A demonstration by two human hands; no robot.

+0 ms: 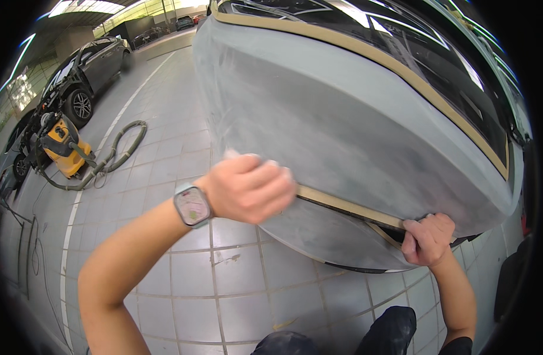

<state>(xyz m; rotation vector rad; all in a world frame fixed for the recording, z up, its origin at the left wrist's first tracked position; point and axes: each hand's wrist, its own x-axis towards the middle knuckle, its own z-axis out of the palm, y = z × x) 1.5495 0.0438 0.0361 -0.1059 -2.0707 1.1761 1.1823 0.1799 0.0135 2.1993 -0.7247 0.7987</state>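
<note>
A large car body panel [318, 124] in dull grey primer fills the right half of the view. Along its lower edge runs a beige strip of masking tape [351, 206], with a dark gap beneath it. My left hand [248, 186], a smartwatch [192, 205] on its wrist, is at the strip's left end. Its fingers are curled closed and slightly blurred; anything inside them is hidden. At the other end of the strip, my right hand [430, 239] pinches the taped edge, thumb below and fingers bent over it.
Beige tape [366, 48] also borders the dark car window [419, 44]. A yellow-and-black vacuum cleaner [64, 148] with a ribbed hose [126, 152] stands on the tiled floor [194, 307] to the left. Beyond it is a dark car [91, 68]. My knees [389, 331] show below.
</note>
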